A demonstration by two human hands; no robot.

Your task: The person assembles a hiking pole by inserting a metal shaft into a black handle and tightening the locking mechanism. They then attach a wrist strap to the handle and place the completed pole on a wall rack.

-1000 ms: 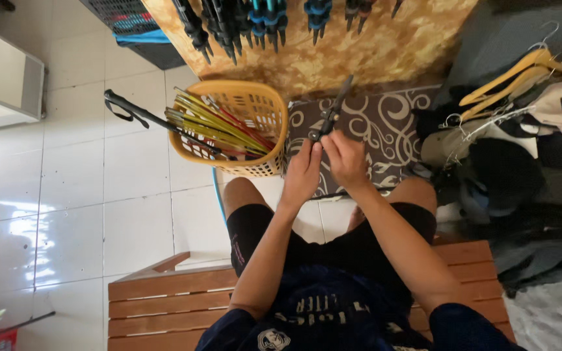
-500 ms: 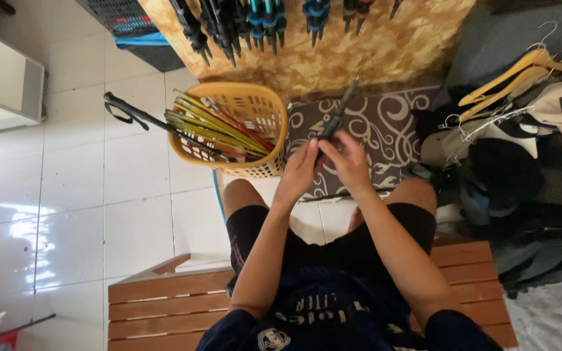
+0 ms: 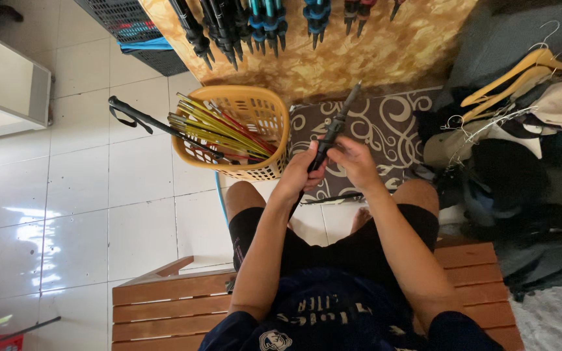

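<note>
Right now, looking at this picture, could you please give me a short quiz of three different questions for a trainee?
1. True or false: both hands hold the black pole.
2. Multiple choice: the yellow basket stands on which side of the left hand in the picture? A) left B) right C) below
3. Fill in: the person sits on a ______ bench.

Key:
1. True; the left hand grips it and the right hand touches it.
2. A; it holds yellow-green and red rods.
3. Wooden.
</note>
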